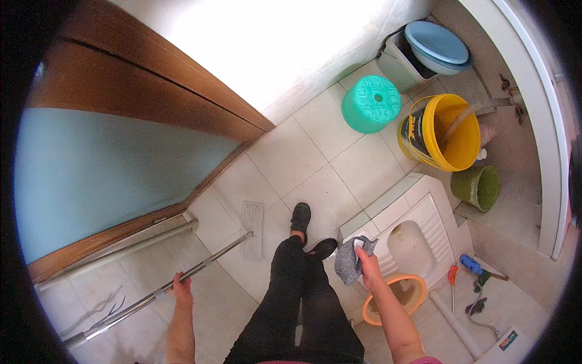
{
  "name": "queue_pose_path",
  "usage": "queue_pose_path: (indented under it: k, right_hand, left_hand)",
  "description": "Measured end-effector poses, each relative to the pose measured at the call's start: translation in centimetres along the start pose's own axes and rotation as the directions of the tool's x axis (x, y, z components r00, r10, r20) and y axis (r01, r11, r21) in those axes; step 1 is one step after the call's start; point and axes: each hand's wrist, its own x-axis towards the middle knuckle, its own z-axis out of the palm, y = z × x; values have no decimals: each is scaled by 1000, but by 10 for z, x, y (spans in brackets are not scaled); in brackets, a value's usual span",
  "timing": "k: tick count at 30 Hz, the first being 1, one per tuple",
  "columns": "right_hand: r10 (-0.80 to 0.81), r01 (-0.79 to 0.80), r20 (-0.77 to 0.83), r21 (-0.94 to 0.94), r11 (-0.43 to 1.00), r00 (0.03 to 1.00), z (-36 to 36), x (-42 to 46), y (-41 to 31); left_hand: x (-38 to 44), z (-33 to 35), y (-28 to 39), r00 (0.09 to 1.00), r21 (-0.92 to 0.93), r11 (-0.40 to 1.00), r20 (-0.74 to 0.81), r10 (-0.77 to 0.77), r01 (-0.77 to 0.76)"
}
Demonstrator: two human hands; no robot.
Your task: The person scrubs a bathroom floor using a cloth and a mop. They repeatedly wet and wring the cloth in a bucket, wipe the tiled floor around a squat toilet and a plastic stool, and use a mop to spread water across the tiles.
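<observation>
My left hand grips a telescopic metal pole that slants across the lower left. At the pole's far end a flat mop plate, pale and perforated, rests on the tiles with no pad visible on its top side. In my right hand is a crumpled grey cloth with a white patch by my thumb. The cloth hangs beside a squat toilet set in a raised tiled step. Below my right wrist, partly hidden by the forearm, stands an orange basin holding murky contents.
A green plastic stool, yellow bucket, olive pail and grey bin with blue basins stand at the right. A blue-paned wooden door fills the left. Brushes, including a blue-handled one, lean near a hose and pipe.
</observation>
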Motion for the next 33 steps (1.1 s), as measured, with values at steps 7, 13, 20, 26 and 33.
queue_pose_path:
  k: [7,13,20,26,33]
  right_hand:
    - [-42,42,4,-38,998,999,5,3,3]
    - [-4,4,6,5,1000,1000,-11,11,24]
    - [-6,5,20,60,998,1000,-21,9,28]
    - [-19,24,-29,187,982,999,-51,7,42]
    - [23,-16,-18,338,941,1000,-80,-3,45]
  left_hand:
    - [43,-24,1,990,-69,990,-64,-127,123]
    - [83,-31,5,992,7,995,-78,-96,97]
    - [127,-41,4,915,142,922,-249,-318,359]
    - [66,9,-48,934,436,832,-74,-348,344]
    - [-91,169,-69,927,822,562,279,-250,-96]
